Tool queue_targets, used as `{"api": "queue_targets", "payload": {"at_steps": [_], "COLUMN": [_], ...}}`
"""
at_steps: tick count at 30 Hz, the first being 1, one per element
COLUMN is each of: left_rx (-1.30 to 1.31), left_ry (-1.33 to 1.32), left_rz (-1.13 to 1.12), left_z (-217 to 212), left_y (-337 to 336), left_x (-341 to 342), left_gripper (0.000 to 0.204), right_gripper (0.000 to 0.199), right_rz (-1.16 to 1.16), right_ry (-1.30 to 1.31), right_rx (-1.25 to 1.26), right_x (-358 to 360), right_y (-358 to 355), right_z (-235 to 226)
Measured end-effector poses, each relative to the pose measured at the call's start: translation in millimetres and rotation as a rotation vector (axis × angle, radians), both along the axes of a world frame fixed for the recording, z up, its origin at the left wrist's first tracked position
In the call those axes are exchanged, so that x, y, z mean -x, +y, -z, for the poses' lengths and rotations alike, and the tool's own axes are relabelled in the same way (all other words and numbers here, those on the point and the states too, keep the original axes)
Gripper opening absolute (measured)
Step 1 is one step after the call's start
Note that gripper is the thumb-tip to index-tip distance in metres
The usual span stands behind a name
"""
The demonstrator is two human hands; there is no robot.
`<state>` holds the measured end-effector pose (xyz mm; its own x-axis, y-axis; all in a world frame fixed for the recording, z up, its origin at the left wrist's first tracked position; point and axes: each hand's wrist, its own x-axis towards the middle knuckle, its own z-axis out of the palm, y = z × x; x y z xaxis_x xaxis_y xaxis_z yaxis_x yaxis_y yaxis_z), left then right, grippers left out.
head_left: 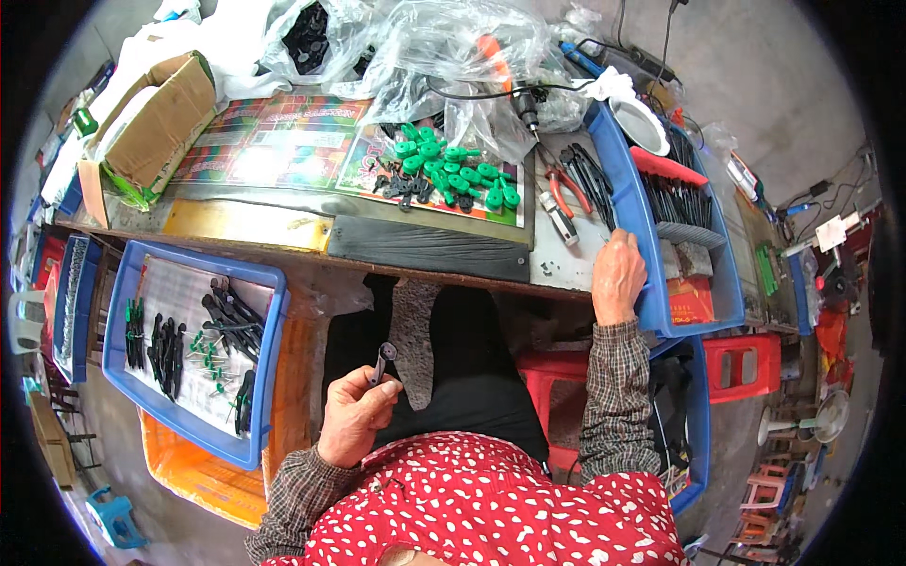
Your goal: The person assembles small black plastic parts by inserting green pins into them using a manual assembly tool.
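Note:
Over my lap, my left hand (357,412) is closed around a small black plastic part with a round, ringed end (386,353). My right hand (619,275) is at the bench's front edge, beside a blue tray (651,307). Its fingers are pinched together at the bench top, and what they may hold is too small to make out. Just beyond those fingers lie several long black parts (587,179), red-handled pliers (566,191) and a silver-and-black tool (559,219). Green round-headed plastic pieces (458,170) are heaped mid-bench, with small black pieces (408,186) alongside.
To the left, a blue tray (276,358) of black and green parts rests above an orange crate (203,476). Clear plastic bags (406,57), an orange-and-black power screwdriver (525,108) and an open cardboard box (156,127) occupy the bench. A red stool (552,363) stands underneath.

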<state>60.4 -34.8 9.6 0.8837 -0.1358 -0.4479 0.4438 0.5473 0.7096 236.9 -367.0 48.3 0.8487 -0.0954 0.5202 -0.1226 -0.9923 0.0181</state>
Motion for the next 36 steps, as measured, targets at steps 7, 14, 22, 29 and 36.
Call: {"api": "queue_targets", "payload": {"at_steps": [7,14,22,29,36], "left_rx": [-0.036,-0.175,-0.293,-0.496,-0.724], "left_ry": [-0.039,-0.223,-0.343,-0.488,-0.589], "left_rz": [-0.027,-0.068,-0.186,-0.197,-0.307], "left_z": [-1,-26,-74,-99,-110], "left_y": [4,15,22,37,43], "left_x": [1,-15,-44,-118,-230], "left_gripper": [0.008,0.012,0.015,0.022,0.042], "right_gripper": [0.011,0.016,0.043,0.059,0.020], "right_rz": [-0.117,-0.403,-0.484,-0.401,-0.470], "right_ry": [-0.022,-0.144,-0.236,-0.388,-0.346], "right_rx": [-0.103,-0.275,-0.513,-0.411,-0.570], "right_x": [4,-36,-117,-198,-213], "right_y": [15,48,77,98,100], "right_z": [-20,-57,-94,-94,-90]}}
